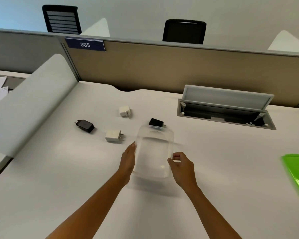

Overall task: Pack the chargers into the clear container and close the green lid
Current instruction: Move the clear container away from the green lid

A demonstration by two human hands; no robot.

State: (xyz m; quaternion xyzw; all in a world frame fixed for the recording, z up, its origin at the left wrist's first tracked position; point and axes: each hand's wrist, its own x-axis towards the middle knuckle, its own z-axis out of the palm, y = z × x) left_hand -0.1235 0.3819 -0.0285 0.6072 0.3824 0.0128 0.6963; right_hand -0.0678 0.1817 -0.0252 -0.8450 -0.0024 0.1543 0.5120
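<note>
The clear container is blurred in the middle of the white desk, held between both hands. My left hand presses flat against its left wall. My right hand grips its near right rim. Several chargers lie on the desk beyond it: a black one at the left, a white one just left of the container, a white one further back, and a black one right behind the container's far rim. The green lid lies at the right edge, partly cut off.
An open cable hatch is sunk into the desk at the back right, its flap raised. A tan partition with a "305" sign closes the far side. A white curved divider stands at the left. Two black chairs stand beyond the partition.
</note>
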